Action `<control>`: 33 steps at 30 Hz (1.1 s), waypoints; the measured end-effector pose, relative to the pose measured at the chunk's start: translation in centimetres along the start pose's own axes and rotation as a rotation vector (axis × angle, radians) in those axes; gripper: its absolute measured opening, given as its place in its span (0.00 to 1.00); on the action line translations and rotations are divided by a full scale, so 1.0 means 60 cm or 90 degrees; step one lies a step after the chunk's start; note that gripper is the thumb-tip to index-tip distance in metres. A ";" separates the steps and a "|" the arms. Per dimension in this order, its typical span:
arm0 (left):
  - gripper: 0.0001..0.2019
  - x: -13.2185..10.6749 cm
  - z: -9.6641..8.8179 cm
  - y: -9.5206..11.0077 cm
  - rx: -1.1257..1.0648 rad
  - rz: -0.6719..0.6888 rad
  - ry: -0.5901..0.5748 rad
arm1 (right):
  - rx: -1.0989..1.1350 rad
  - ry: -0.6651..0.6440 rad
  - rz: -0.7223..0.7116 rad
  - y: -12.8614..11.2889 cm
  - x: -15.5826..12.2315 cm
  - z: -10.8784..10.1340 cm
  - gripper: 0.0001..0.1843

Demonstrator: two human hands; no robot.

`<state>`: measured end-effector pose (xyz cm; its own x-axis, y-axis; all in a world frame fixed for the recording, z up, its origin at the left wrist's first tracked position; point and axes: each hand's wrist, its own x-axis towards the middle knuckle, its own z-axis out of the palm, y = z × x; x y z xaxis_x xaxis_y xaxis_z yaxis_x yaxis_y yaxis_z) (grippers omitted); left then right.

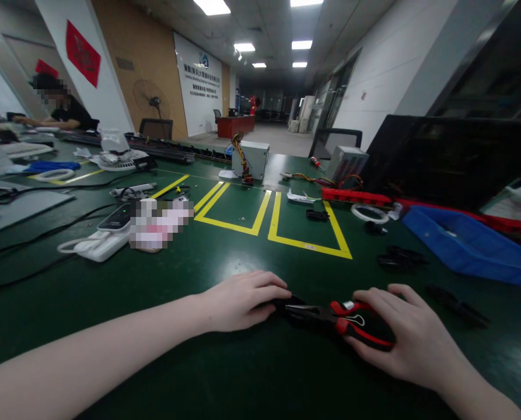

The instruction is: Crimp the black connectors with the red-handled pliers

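Note:
Red-and-black pliers (330, 318) lie on the green table (225, 373) near its front edge, jaws pointing left. My right hand (411, 341) is wrapped round the red handles. My left hand (240, 300) rests on the table with its fingers curled over a small dark part (280, 304) at the jaws' tip; most of that part is hidden under the fingers.
Yellow tape boxes (306, 242) mark the table ahead. A blue tray (465, 242) sits at right, black clips (395, 259) beside it. A white power strip (98, 242) with a phone lies at left. Power supply units (251, 158) with wires stand behind. A seated person (61, 108) works far left.

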<state>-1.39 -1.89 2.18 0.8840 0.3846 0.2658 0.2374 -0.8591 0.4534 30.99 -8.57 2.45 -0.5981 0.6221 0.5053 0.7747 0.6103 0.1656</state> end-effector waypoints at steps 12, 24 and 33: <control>0.17 0.000 0.000 -0.005 0.007 0.019 -0.003 | -0.029 0.017 -0.016 0.004 -0.002 0.002 0.26; 0.16 0.001 -0.006 -0.006 -0.034 -0.003 -0.013 | -0.052 0.061 -0.013 0.002 0.000 -0.003 0.27; 0.15 0.001 -0.004 -0.011 -0.057 0.005 -0.015 | -0.017 0.056 0.004 -0.006 0.003 0.002 0.27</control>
<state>-1.58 -1.20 2.14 0.8954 0.3689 0.2494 0.1946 -0.8279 0.5261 30.57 -8.59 2.36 -0.5736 0.5802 0.5782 0.7844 0.5925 0.1835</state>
